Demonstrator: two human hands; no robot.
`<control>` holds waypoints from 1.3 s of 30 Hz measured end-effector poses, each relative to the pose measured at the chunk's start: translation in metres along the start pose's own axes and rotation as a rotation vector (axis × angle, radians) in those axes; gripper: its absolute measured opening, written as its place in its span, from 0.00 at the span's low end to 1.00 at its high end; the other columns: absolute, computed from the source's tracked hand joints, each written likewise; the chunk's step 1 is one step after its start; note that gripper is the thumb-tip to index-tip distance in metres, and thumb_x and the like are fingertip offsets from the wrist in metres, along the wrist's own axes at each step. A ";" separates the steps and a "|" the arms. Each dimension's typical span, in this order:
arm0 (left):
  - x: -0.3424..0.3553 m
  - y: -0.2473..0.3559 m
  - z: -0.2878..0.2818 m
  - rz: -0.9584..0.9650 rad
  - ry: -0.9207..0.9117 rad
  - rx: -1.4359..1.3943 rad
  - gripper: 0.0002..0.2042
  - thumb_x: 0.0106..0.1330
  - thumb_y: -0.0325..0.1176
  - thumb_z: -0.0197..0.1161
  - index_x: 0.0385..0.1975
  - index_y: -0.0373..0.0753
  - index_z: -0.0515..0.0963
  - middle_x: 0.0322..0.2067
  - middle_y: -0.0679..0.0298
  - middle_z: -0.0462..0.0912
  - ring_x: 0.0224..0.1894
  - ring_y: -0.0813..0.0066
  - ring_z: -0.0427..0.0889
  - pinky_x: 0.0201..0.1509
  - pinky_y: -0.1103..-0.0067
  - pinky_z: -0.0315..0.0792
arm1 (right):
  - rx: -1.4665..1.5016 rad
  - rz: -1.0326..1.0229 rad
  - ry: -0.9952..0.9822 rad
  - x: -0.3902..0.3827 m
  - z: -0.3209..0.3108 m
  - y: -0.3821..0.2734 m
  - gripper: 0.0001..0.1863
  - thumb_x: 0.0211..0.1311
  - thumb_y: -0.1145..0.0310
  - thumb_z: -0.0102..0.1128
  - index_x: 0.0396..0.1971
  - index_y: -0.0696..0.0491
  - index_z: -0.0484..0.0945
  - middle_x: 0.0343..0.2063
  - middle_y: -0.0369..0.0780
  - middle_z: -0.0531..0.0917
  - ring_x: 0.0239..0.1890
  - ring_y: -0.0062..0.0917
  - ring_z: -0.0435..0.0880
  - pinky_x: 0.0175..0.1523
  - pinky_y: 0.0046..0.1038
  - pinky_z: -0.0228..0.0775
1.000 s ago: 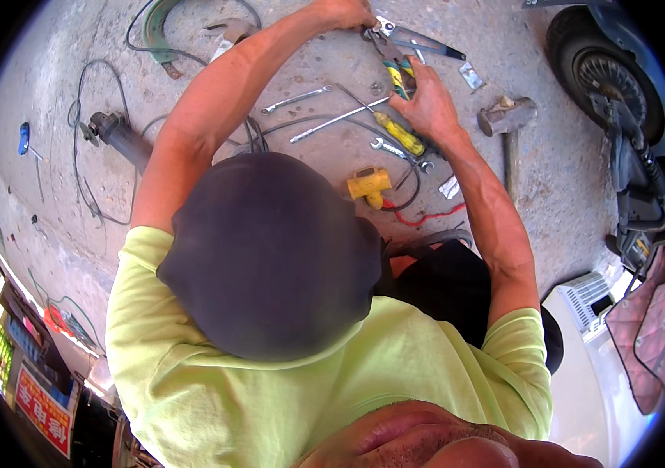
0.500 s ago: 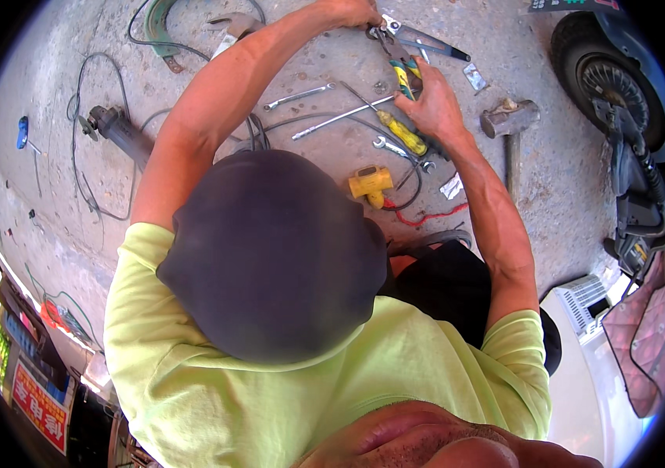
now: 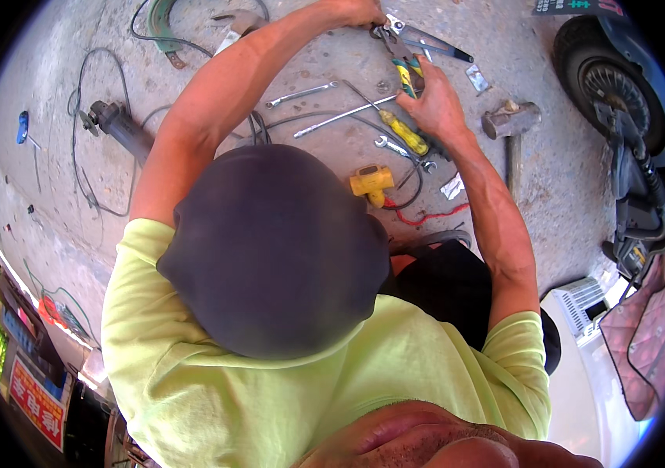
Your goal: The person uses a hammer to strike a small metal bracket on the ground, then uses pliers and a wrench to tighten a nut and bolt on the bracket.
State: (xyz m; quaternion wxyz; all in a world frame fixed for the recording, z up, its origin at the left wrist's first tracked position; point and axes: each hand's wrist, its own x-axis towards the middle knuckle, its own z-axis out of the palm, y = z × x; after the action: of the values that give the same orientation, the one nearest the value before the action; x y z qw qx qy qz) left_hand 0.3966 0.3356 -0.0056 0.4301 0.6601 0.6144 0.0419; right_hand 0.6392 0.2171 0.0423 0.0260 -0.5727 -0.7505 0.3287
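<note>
My left hand (image 3: 360, 14) is closed at the top, beside the jaws of pliers with yellow-green handles (image 3: 404, 74); what it holds is hidden. My right hand (image 3: 435, 101) grips those handles. A dark flat bar with a silver fitting (image 3: 441, 47) lies at the jaws. Below them are a combination wrench (image 3: 301, 94), a long steel rod (image 3: 320, 125), a yellow-handled screwdriver (image 3: 404, 134), an open-end wrench (image 3: 391, 147) and a yellow tool (image 3: 371, 182) beside a red cord.
An angle grinder (image 3: 118, 129) with loose cables lies left. A heavy hammer (image 3: 510, 121) lies right, beside a scooter wheel (image 3: 609, 86). A blue-handled tool (image 3: 23, 127) is far left, a white panel (image 3: 582, 312) lower right. A dark round shape (image 3: 274, 249) hides the middle.
Both hands and the pliers have shifted slightly rightward in the picture, along with the things on the floor. The hands' grip looks unchanged.
</note>
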 end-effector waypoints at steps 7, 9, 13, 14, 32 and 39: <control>0.006 -0.006 0.003 0.033 -0.026 0.012 0.13 0.53 0.42 0.68 0.26 0.38 0.88 0.24 0.55 0.87 0.27 0.61 0.86 0.37 0.67 0.79 | 0.010 -0.036 -0.006 0.000 -0.003 0.002 0.45 0.52 0.59 0.74 0.68 0.64 0.66 0.60 0.58 0.76 0.61 0.47 0.79 0.66 0.38 0.70; 0.003 -0.002 0.001 0.020 -0.036 -0.015 0.13 0.53 0.42 0.68 0.26 0.38 0.88 0.23 0.56 0.87 0.27 0.62 0.86 0.37 0.68 0.79 | 0.014 -0.026 -0.022 -0.001 -0.006 0.000 0.45 0.52 0.60 0.73 0.67 0.67 0.66 0.61 0.59 0.75 0.63 0.47 0.77 0.69 0.37 0.67; 0.004 -0.004 0.001 0.033 -0.034 0.000 0.13 0.54 0.42 0.67 0.25 0.38 0.88 0.22 0.57 0.86 0.25 0.64 0.85 0.36 0.68 0.78 | -0.006 -0.026 -0.025 0.000 -0.006 0.000 0.45 0.53 0.59 0.73 0.67 0.67 0.66 0.62 0.59 0.75 0.64 0.47 0.76 0.70 0.37 0.66; 0.004 -0.004 0.001 0.041 -0.034 -0.002 0.13 0.54 0.42 0.67 0.25 0.38 0.88 0.22 0.57 0.86 0.25 0.64 0.85 0.35 0.69 0.78 | -0.009 -0.025 -0.027 0.000 -0.006 0.000 0.45 0.53 0.59 0.73 0.67 0.67 0.66 0.62 0.59 0.75 0.64 0.47 0.76 0.70 0.37 0.66; -0.087 -0.015 -0.046 -0.162 0.371 -0.184 0.18 0.63 0.48 0.66 0.41 0.39 0.86 0.36 0.55 0.88 0.40 0.64 0.86 0.47 0.69 0.79 | -0.037 -0.052 -0.011 0.002 -0.006 0.006 0.45 0.52 0.60 0.74 0.70 0.58 0.65 0.56 0.57 0.79 0.56 0.50 0.82 0.60 0.43 0.76; -0.194 -0.099 -0.010 -0.086 0.696 0.249 0.26 0.61 0.47 0.71 0.55 0.38 0.79 0.51 0.48 0.79 0.54 0.47 0.79 0.58 0.62 0.74 | -0.032 -0.025 -0.050 0.002 -0.010 -0.001 0.44 0.53 0.60 0.73 0.70 0.57 0.65 0.56 0.57 0.79 0.55 0.51 0.82 0.59 0.43 0.76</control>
State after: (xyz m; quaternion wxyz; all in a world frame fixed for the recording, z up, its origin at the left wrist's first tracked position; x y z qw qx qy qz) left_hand 0.2672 0.1640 0.0308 0.1133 0.6274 0.7514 0.1705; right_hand 0.6420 0.2230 0.0498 0.0021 -0.5553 -0.7633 0.3303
